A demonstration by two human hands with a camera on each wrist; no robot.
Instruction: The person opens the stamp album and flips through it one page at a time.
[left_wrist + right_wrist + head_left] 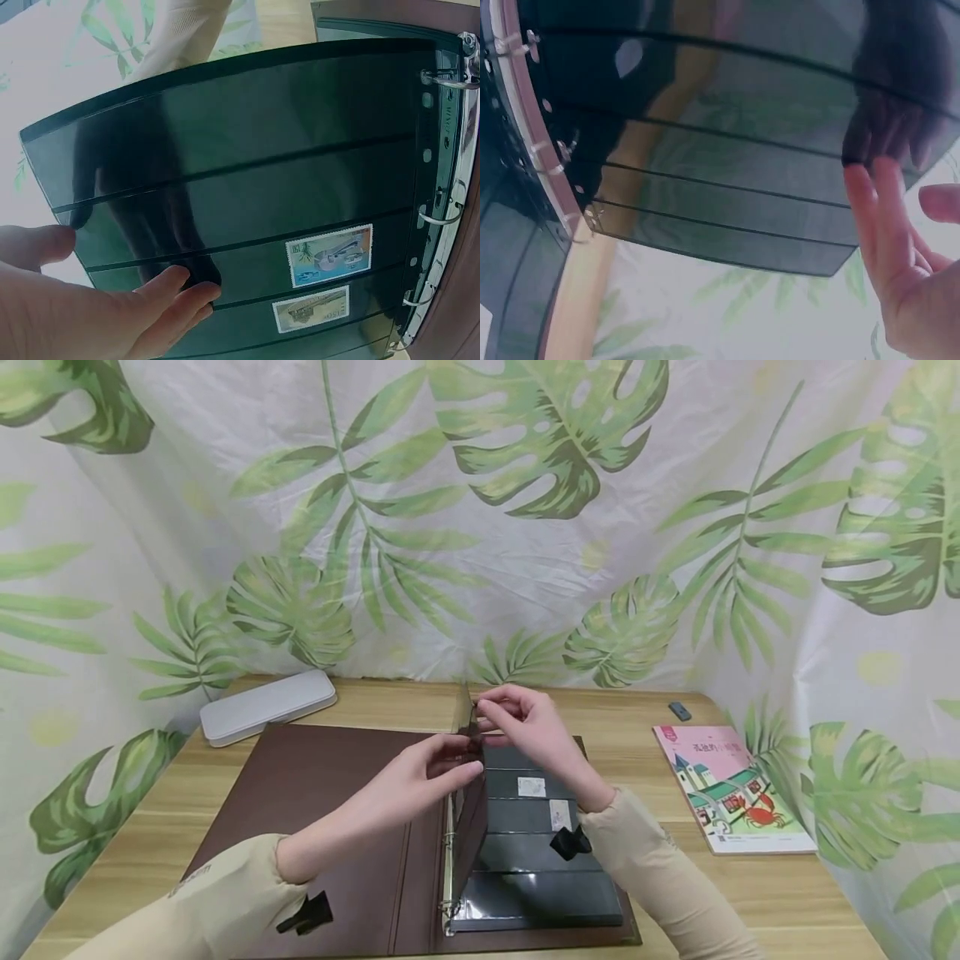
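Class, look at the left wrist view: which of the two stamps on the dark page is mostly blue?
The upper stamp: its picture is largely blue, whereas the lower stamp looks brownish.

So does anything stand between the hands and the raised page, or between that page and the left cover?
Nothing visible separates left hand or right hand from the page; both touch it. The left forearm crosses the left cover, in the way.

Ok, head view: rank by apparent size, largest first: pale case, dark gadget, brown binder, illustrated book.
1. Brown binder
2. Illustrated book
3. Pale case
4. Dark gadget

No close calls.
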